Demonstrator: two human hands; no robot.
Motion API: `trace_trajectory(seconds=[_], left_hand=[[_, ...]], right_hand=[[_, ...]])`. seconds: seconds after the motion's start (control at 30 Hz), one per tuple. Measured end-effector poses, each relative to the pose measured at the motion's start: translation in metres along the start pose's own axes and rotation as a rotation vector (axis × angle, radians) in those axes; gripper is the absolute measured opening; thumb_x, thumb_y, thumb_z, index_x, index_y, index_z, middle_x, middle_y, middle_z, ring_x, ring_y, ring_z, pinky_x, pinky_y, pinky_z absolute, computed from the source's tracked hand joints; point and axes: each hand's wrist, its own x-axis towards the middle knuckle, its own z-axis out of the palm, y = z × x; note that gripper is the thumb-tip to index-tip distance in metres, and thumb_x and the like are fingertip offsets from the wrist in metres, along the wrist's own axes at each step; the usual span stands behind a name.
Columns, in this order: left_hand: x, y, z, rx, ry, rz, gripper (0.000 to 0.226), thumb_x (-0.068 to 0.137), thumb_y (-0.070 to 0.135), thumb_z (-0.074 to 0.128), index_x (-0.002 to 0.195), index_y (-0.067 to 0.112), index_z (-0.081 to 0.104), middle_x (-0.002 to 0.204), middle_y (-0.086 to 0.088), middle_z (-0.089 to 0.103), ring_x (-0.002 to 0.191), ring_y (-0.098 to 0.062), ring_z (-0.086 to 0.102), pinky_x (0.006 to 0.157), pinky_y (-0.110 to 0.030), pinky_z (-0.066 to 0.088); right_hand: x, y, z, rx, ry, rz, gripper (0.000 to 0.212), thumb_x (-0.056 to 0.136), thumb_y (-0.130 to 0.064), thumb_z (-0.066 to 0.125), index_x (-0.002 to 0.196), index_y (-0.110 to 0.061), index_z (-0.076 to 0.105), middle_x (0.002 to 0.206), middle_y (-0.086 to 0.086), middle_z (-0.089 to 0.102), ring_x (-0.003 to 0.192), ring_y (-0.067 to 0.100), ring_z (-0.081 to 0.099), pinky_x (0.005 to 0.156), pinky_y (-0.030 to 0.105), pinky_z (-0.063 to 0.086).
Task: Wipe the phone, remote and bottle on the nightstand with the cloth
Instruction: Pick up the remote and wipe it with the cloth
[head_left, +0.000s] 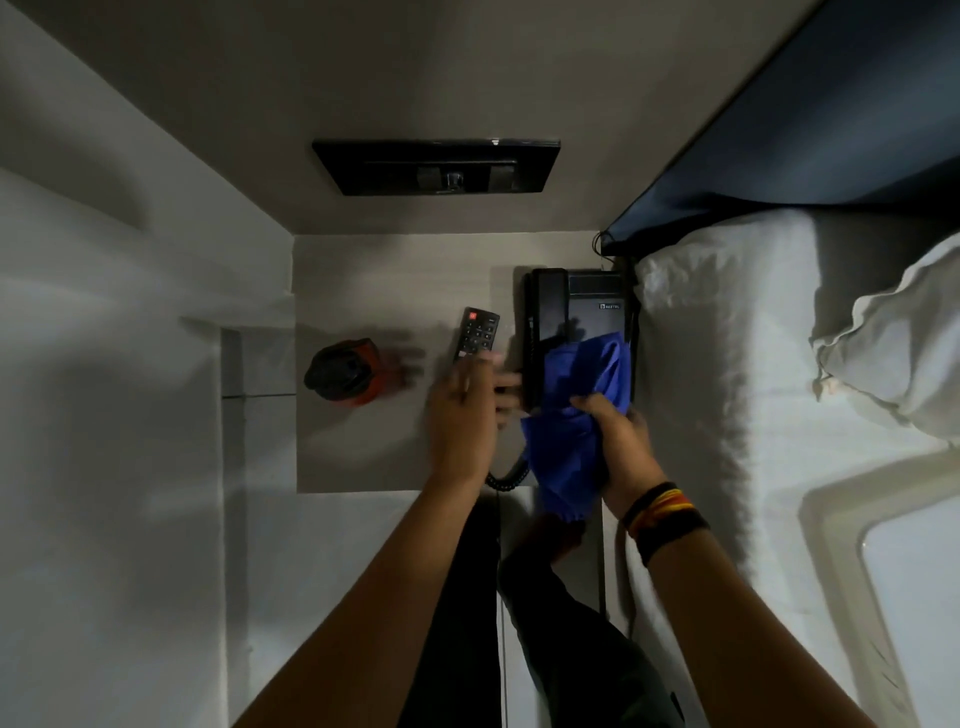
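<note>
A black corded phone (576, 306) sits at the right side of the pale nightstand (363, 280). My right hand (618, 441) is shut on a blue cloth (571, 415), which lies over the near half of the phone. A black remote (475, 332) with a red button lies just left of the phone. My left hand (467, 410) hovers blurred over the remote's near end, fingers apart and reaching toward the phone's left edge. An orange bottle with a black cap (345, 371) stands at the nightstand's left edge.
A bed with white sheets (727, 364) and a pillow (893, 332) presses against the nightstand's right side. A black switch panel (436, 166) is on the wall behind. The phone's coiled cord (506, 478) hangs over the front edge. White walls close the left side.
</note>
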Motion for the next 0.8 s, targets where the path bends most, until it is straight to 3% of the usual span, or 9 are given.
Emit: trace_trajectory(seconds=[0.07,0.13,0.27,0.4,0.5,0.57,0.63,0.7,0.8], left_hand=[[0.013,-0.025,-0.009,0.447,0.186,0.105,0.029,0.105,0.025,0.060,0.130,0.013,0.067,0.123,-0.010,0.075,0.109,-0.029,0.072,0.091,-0.043,0.060],[0.028,-0.049,-0.013,0.831,0.166,0.089,0.046,0.098,0.031,0.069,0.137,0.009,0.058,0.136,-0.016,0.064,0.123,-0.035,0.061,0.101,-0.048,0.053],[0.052,-0.076,-0.011,1.097,0.139,0.099,0.068,0.085,0.044,0.082,0.134,0.006,0.053,0.133,-0.019,0.060,0.118,-0.037,0.060,0.094,-0.047,0.054],[0.060,-0.077,-0.014,0.799,0.109,0.077,0.063,0.082,0.039,0.087,0.125,0.008,0.052,0.123,-0.015,0.071,0.107,-0.035,0.070,0.083,-0.043,0.058],[0.047,-0.069,-0.022,0.468,-0.015,0.029,0.047,0.089,0.019,0.083,0.123,0.008,0.053,0.111,-0.014,0.078,0.085,-0.031,0.077,0.067,-0.038,0.063],[0.027,-0.060,-0.028,0.221,-0.099,-0.015,0.033,0.093,0.008,0.078,0.119,0.015,0.058,0.096,-0.008,0.080,0.064,-0.030,0.073,0.051,-0.036,0.062],[0.008,-0.052,-0.033,0.074,-0.172,-0.012,0.024,0.096,0.008,0.075,0.113,0.020,0.064,0.074,-0.005,0.075,0.049,-0.024,0.064,0.044,-0.033,0.056],[-0.006,-0.042,-0.036,0.003,-0.261,0.025,0.015,0.100,0.026,0.072,0.111,0.018,0.065,0.066,-0.004,0.067,0.045,-0.019,0.059,0.046,-0.030,0.052],[-0.020,-0.024,-0.036,-0.032,-0.290,0.001,0.058,0.088,0.085,0.049,0.096,0.033,0.073,0.069,0.001,0.072,0.055,-0.015,0.068,0.050,-0.029,0.057]], right_hand=[[0.000,-0.005,-0.007,0.015,0.024,0.043,0.043,0.088,-0.023,0.063,0.128,-0.009,0.061,0.118,0.021,0.070,0.111,0.040,0.065,0.100,0.055,0.050],[-0.002,-0.011,-0.012,0.077,-0.036,0.032,0.026,0.092,-0.024,0.054,0.112,-0.012,0.066,0.101,0.013,0.074,0.097,0.033,0.067,0.092,0.049,0.053],[0.001,-0.014,-0.023,0.029,-0.051,-0.013,0.019,0.091,-0.019,0.057,0.108,-0.012,0.063,0.102,0.013,0.071,0.096,0.033,0.067,0.093,0.052,0.053],[-0.009,-0.024,-0.030,-0.220,0.062,-0.189,0.006,0.089,-0.008,0.064,0.091,-0.014,0.063,0.093,0.014,0.070,0.088,0.034,0.067,0.074,0.045,0.058],[-0.014,-0.036,-0.019,-0.376,0.108,-0.428,0.011,0.089,0.002,0.061,0.085,-0.009,0.062,0.083,0.019,0.065,0.076,0.032,0.062,0.071,0.047,0.057],[-0.015,-0.042,-0.002,-0.492,0.096,-0.612,0.014,0.087,0.005,0.058,0.091,-0.008,0.063,0.080,0.007,0.063,0.072,0.019,0.060,0.070,0.044,0.056],[-0.014,-0.048,0.020,-0.659,0.040,-0.774,0.035,0.087,0.006,0.054,0.113,-0.015,0.066,0.099,0.000,0.071,0.087,0.004,0.064,0.087,0.035,0.057],[-0.006,-0.054,0.045,-0.864,-0.075,-0.912,0.064,0.084,0.012,0.051,0.143,-0.015,0.053,0.143,0.007,0.060,0.131,0.014,0.054,0.113,0.036,0.043],[0.005,-0.054,0.072,-1.293,-0.259,-0.967,0.081,0.087,0.013,0.050,0.157,-0.022,0.029,0.168,0.000,0.022,0.156,0.023,0.012,0.121,0.046,0.030]])
